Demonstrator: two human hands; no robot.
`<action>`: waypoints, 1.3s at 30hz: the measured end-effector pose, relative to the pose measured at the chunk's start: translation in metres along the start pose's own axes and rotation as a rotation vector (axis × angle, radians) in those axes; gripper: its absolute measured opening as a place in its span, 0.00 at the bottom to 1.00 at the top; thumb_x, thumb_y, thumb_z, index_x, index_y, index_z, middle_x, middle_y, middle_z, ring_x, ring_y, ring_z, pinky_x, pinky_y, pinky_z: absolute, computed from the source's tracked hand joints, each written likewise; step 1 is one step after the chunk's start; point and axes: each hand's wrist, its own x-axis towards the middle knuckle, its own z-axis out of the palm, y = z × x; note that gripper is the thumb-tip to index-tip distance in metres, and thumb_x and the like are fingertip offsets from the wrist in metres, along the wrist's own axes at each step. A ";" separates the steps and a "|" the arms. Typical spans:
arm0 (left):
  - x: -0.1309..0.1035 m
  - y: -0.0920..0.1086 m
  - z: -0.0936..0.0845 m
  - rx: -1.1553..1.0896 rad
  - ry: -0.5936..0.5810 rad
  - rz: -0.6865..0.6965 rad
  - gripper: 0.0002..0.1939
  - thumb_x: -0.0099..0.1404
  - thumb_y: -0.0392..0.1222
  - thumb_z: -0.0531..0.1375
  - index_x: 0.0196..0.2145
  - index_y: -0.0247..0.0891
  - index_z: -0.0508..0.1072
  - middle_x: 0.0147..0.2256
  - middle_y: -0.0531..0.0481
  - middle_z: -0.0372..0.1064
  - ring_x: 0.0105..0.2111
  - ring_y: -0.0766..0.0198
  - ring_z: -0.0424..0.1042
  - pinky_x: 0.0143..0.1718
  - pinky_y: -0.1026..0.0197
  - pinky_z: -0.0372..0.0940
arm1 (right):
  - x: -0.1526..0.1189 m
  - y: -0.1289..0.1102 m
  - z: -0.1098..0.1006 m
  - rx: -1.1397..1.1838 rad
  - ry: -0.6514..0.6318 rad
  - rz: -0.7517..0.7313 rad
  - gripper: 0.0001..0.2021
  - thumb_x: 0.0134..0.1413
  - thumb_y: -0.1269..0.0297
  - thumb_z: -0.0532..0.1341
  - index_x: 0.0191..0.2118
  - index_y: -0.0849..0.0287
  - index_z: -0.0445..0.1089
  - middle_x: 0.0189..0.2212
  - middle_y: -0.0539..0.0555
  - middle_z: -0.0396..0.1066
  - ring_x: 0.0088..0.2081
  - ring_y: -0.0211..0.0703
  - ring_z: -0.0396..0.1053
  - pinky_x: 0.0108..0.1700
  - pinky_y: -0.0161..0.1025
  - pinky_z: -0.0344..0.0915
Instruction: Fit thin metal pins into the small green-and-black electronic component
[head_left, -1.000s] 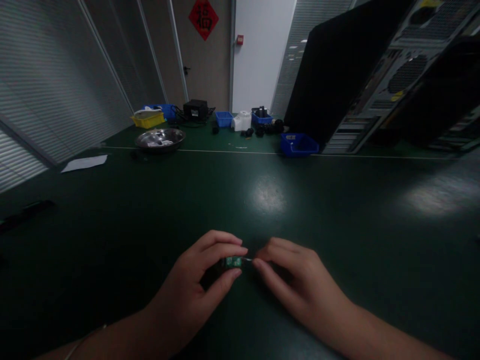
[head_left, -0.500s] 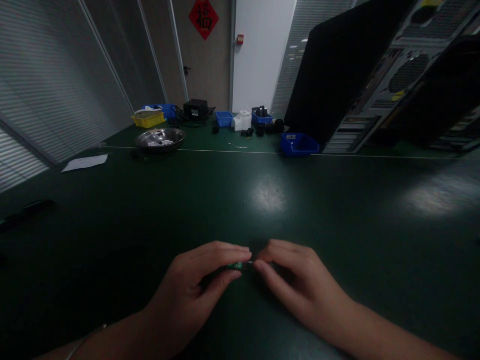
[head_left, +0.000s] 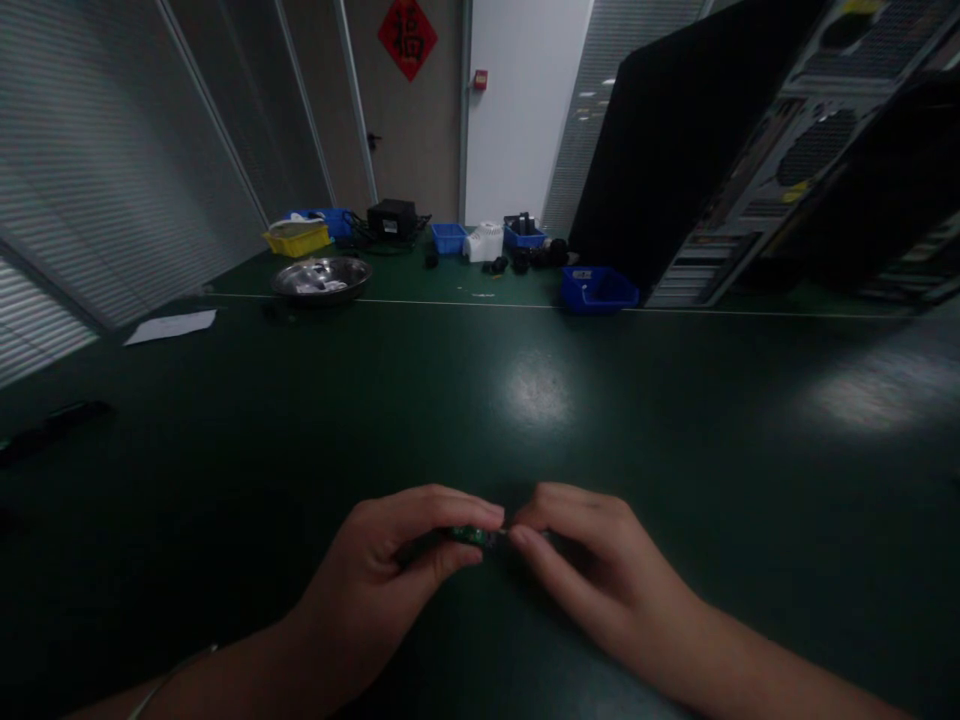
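Observation:
Between the thumb and fingers of my left hand [head_left: 397,570] is a small green circuit board [head_left: 469,536], mostly covered by the fingers. Facing it, my right hand [head_left: 592,550] pinches with thumb and forefinger at a tiny light-coloured piece [head_left: 504,532] by the board's right end. That piece is too small and dim to name, and I cannot tell whether it is joined to the board. Both hands are low over the dark green table [head_left: 420,400], with their fingertips close together.
Along the back are a metal bowl [head_left: 322,292], a yellow bin [head_left: 297,240], a blue bin [head_left: 598,290], a black power box [head_left: 393,220] and a white plastic part [head_left: 484,242]. A large black computer case [head_left: 675,150] stands back right. Paper [head_left: 171,327] and a dark object [head_left: 56,428] are at left.
My left fingers have shifted slightly, and a little more of the green board shows between them. My right hand is almost where it was, still pinching.

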 end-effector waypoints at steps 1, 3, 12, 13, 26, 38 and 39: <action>0.000 0.000 0.000 -0.019 -0.011 -0.005 0.15 0.61 0.29 0.61 0.41 0.48 0.76 0.41 0.56 0.77 0.43 0.65 0.75 0.47 0.66 0.69 | 0.000 0.000 0.000 0.006 -0.001 -0.007 0.12 0.63 0.65 0.52 0.33 0.60 0.70 0.26 0.51 0.66 0.29 0.35 0.64 0.31 0.34 0.58; 0.000 0.000 0.001 -0.039 -0.032 -0.005 0.15 0.61 0.29 0.60 0.41 0.48 0.76 0.41 0.56 0.77 0.43 0.65 0.75 0.46 0.66 0.69 | 0.001 0.000 0.000 0.010 -0.007 -0.015 0.11 0.63 0.65 0.52 0.33 0.60 0.70 0.26 0.51 0.66 0.29 0.35 0.63 0.31 0.34 0.58; 0.000 0.001 0.000 0.067 0.021 0.041 0.15 0.61 0.29 0.60 0.42 0.47 0.75 0.43 0.55 0.76 0.44 0.65 0.74 0.48 0.66 0.68 | 0.001 -0.002 0.001 -0.026 0.002 0.024 0.13 0.64 0.64 0.52 0.32 0.60 0.70 0.26 0.51 0.65 0.28 0.36 0.63 0.30 0.34 0.57; 0.000 0.001 0.000 0.080 0.020 0.056 0.15 0.61 0.29 0.60 0.42 0.47 0.75 0.43 0.55 0.76 0.44 0.65 0.74 0.48 0.66 0.68 | 0.001 -0.001 0.001 -0.033 0.000 0.028 0.13 0.64 0.64 0.52 0.32 0.60 0.70 0.26 0.51 0.65 0.28 0.36 0.63 0.30 0.34 0.57; 0.003 0.001 -0.001 -0.013 -0.037 -0.027 0.14 0.61 0.30 0.61 0.41 0.48 0.77 0.41 0.56 0.77 0.42 0.65 0.75 0.46 0.67 0.68 | 0.001 -0.003 0.000 -0.026 -0.019 0.009 0.13 0.64 0.64 0.51 0.33 0.60 0.71 0.26 0.51 0.66 0.29 0.36 0.64 0.31 0.34 0.58; 0.000 0.002 0.001 -0.007 0.018 -0.131 0.11 0.62 0.33 0.58 0.40 0.45 0.76 0.43 0.49 0.68 0.43 0.62 0.71 0.41 0.64 0.67 | 0.000 -0.001 0.002 0.012 0.048 0.028 0.11 0.63 0.65 0.53 0.32 0.60 0.69 0.26 0.51 0.66 0.28 0.35 0.64 0.30 0.34 0.58; 0.000 0.002 0.001 -0.009 0.007 -0.143 0.10 0.61 0.33 0.59 0.39 0.44 0.76 0.43 0.49 0.67 0.42 0.62 0.70 0.39 0.64 0.67 | 0.000 -0.001 0.003 0.021 0.052 0.025 0.11 0.63 0.65 0.53 0.32 0.60 0.68 0.27 0.51 0.66 0.28 0.35 0.64 0.30 0.34 0.59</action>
